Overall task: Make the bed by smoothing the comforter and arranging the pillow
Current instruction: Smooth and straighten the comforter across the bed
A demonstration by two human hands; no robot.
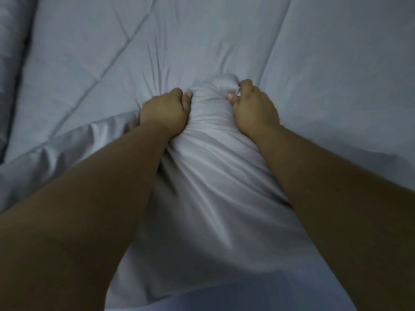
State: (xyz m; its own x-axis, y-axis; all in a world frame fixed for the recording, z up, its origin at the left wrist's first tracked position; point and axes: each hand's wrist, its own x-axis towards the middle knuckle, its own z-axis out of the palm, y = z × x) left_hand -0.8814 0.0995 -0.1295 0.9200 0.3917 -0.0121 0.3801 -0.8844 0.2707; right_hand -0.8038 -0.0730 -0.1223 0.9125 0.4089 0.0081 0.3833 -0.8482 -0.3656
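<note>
A pale grey-blue quilted comforter [89,52] covers the bed and fills most of the view. On it lies a white pillow [211,176], running from the bottom of the frame up to the middle. My left hand [165,113] is shut on the pillow's far end from the left. My right hand [253,108] is shut on the same end from the right. The fabric bunches into a knob between my thumbs, and creases fan out into the comforter beyond it. My forearms hide both long sides of the pillow.
A rumpled fold of lighter cloth [56,149] lies beside my left forearm. A padded grey-blue roll [11,52], either bedding or a second pillow, runs along the far left edge. Stitched quilt seams cross the comforter diagonally.
</note>
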